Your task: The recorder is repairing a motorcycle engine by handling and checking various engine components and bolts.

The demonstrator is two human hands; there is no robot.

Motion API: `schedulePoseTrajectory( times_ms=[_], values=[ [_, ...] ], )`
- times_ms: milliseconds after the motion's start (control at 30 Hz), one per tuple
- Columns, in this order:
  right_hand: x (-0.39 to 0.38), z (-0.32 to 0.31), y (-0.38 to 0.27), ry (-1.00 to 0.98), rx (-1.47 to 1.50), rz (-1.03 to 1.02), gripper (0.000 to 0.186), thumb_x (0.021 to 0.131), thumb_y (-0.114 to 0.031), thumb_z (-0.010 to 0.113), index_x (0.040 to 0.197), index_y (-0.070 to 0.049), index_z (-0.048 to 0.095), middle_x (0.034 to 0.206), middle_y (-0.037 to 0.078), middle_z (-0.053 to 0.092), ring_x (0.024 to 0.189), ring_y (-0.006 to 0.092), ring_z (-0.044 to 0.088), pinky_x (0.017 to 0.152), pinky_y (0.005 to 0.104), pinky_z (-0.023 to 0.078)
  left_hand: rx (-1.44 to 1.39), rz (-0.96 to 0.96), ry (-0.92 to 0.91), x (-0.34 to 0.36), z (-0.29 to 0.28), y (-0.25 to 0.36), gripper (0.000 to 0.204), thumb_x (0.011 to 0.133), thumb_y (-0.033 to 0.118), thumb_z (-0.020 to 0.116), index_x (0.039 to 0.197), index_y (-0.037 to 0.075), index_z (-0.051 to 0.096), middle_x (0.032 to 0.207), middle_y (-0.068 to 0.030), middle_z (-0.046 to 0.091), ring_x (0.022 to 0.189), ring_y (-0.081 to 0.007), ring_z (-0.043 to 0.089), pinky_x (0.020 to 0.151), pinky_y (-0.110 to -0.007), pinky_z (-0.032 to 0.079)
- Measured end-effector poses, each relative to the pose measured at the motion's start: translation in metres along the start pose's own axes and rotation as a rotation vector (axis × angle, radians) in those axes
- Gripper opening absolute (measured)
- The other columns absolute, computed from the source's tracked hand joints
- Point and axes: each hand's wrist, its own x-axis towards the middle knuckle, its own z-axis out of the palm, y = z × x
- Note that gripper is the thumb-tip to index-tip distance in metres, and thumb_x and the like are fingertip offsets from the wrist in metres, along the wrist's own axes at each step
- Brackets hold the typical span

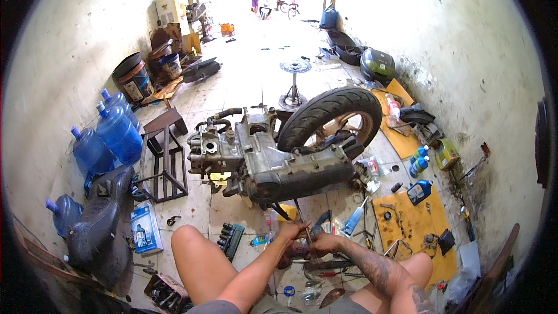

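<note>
At lower centre, a reddish part [299,250] is being flanked by left hand [291,231] and right hand [326,243], fingers curled, exact grip impossible to tell; above, space is being blocked by an engine [290,170].

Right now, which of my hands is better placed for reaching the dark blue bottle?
Likely the right hand: the bottle is on its side and nearer it; the left hand sits farther off.

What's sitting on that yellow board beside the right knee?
On the yellow board: a blue bottle at its far edge, scattered small dark parts, and a dark blocky piece toward the right. The right knee covers some of its near end; anything there, or underneath, can't be seen.
</note>
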Motion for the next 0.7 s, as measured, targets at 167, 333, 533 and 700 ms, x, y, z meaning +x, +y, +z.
schedulePoseTrajectory(
  times_ms=[167, 333, 533, 700],
  values=[
    [0.006, 0.004, 0.004, 0.031, 0.154, -0.102, 0.054, 0.083, -0.047, 0.067, 0.104, 0.003, 0.070, 0.103, 0.017, 0.071, 0.090, 0.0257, 0.066, 0.077, 0.0347, 0.051, -0.206, -0.040, -0.270, 0.003, 0.000, 0.003, 0.053, 0.098, 0.038, 0.060, 0.126, -0.006, 0.052, 0.119, -0.0176, 0.064, 0.101, -0.0236, 0.064, 0.088, -0.035, 0.053],
    [0.007, 0.007, -0.001, 0.181, -0.031, -0.149, 0.031, 0.085, -0.022, 0.061, 0.100, 0.004, 0.068, 0.090, 0.011, 0.071, 0.077, 0.0205, 0.065, 0.067, 0.0345, 0.052, -0.256, 0.024, -0.369, -0.013, -0.013, 0.010, 0.047, 0.101, 0.031, 0.055, 0.128, -0.006, 0.050, 0.122, -0.0178, 0.062, 0.114, -0.0253, 0.061, 0.096, -0.040, 0.051],
    [-0.007, 0.003, -0.016, 0.121, -0.014, -0.038, 0.040, 0.084, -0.028, 0.062, 0.101, 0.007, 0.067, 0.087, 0.012, 0.070, 0.074, 0.0206, 0.064, 0.064, 0.0344, 0.051, 0.227, -0.071, -0.033, -0.014, 0.004, 0.023, 0.036, 0.101, 0.025, 0.054, 0.119, -0.006, 0.053, 0.120, -0.0191, 0.063, 0.112, -0.0271, 0.063, 0.092, -0.042, 0.055],
    [-0.011, 0.005, -0.017, 0.235, -0.104, -0.205, 0.040, 0.084, -0.027, 0.061, 0.106, 0.006, 0.066, 0.082, 0.014, 0.067, 0.066, 0.0205, 0.061, 0.057, 0.0339, 0.049, -0.416, 0.033, -0.458, -0.018, -0.006, 0.015, 0.047, 0.094, 0.037, 0.067, 0.113, -0.005, 0.057, 0.111, -0.0154, 0.066, 0.092, -0.0221, 0.066, 0.082, -0.032, 0.055]
  ],
)
